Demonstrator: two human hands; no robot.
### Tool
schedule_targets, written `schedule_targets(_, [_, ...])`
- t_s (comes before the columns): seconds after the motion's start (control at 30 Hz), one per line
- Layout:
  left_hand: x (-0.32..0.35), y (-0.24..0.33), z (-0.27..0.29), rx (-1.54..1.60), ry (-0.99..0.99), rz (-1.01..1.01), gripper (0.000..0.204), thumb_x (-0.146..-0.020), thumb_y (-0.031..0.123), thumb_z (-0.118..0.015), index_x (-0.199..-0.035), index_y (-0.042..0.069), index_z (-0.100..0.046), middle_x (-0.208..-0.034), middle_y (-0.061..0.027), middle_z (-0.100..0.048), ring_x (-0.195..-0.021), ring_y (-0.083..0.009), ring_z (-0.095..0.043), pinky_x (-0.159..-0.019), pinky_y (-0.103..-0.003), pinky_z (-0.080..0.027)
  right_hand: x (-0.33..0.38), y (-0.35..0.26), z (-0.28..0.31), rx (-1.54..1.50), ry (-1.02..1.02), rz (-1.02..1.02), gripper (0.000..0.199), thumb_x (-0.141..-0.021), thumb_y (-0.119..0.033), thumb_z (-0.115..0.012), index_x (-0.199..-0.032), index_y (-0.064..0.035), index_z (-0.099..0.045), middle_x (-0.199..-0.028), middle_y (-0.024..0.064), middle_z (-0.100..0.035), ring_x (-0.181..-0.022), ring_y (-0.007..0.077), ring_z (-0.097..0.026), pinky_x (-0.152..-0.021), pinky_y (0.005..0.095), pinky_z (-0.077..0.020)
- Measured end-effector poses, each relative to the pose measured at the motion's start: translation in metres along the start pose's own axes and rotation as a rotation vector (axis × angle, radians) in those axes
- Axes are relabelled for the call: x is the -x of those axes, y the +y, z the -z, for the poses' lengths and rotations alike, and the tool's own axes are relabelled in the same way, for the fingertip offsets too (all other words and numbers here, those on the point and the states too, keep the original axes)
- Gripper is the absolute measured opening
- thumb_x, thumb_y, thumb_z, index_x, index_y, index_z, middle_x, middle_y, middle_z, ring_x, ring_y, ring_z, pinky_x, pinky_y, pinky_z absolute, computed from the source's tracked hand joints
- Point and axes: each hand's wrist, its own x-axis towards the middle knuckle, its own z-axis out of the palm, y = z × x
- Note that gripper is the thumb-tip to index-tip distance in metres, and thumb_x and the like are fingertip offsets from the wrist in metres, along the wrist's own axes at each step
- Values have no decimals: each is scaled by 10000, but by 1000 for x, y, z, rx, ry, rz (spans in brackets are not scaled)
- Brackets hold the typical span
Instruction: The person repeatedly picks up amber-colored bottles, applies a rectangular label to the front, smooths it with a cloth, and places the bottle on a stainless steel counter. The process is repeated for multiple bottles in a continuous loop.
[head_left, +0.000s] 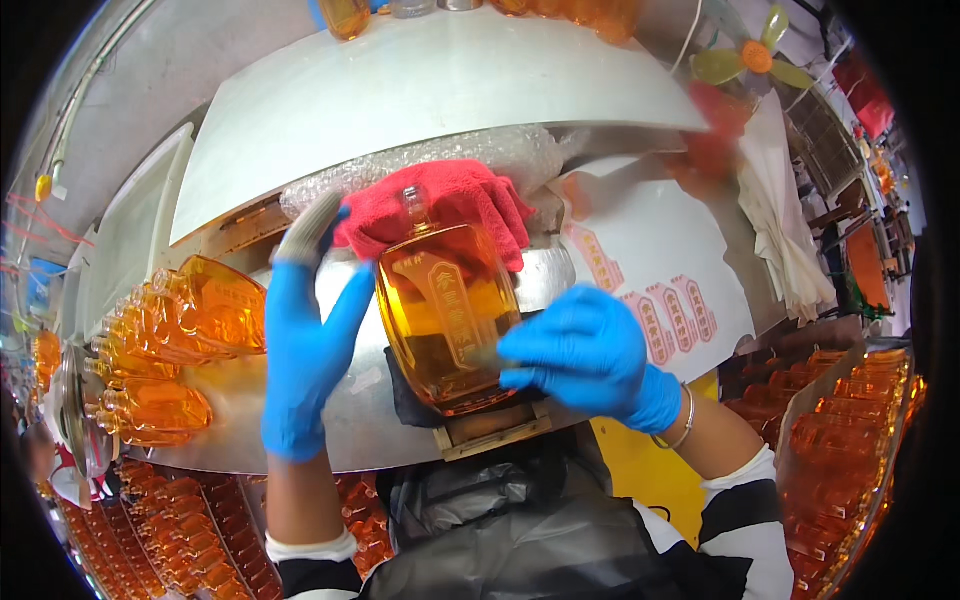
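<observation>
A large flat glass bottle (405,290) of amber liquid lies in front of me, its clear neck resting on a red cloth (490,200). A long label (455,315) runs down its face. My left hand (310,340), in a blue glove with a whitish covering over some fingers, is open beside the bottle's left edge, thumb near the glass. At the lower right of the bottle, my blue-gloved right hand (580,355) has its fingers pressed together over the label's lower end. Whether something small is between them I cannot make out.
Several amber bottles (215,310) lie at the left of the metal table. Pink-and-gold labels (670,318) lie on a white sheet at the right. Bubble wrap (440,155) sits behind the cloth, beneath a pale raised board (440,80). Crates of bottles (845,440) stand below, right and left.
</observation>
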Motion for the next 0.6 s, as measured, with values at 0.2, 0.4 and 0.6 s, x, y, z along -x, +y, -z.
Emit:
schedule_targets(0.2, [-66,-6,-15,-341,-215,-26,155,-785,100,-649,-923,34,-629,-954,-98,-591,-911,-197,-574,-827,-296,-451,30,-3,29,-61,-222,-70,293,-647,-174,-764,-913,-98,-669,-861,15,-622,-696,160,-533,-614,267,-424])
schedule_targets(0.4, [-17,5,-12,221,-77,-60,166,-799,97,-651,-926,43,-557,-960,-48,-588,-943,-140,-542,-844,-293,-440,77,23,16,-564,397,-890,111,-869,-131,-571,-942,-54,-603,-863,21,-583,-763,119,-551,-704,239,-455])
schedule_targets(0.6, [96,55,46,449,239,-19,148,-822,-47,-546,-948,27,-520,-1029,-120,-594,-1004,-191,-556,-876,-325,-440,10,25,11,-1278,611,-1239,273,-911,-333,-508,-785,-112,-607,-730,17,-639,-633,140,-577,-579,260,-452])
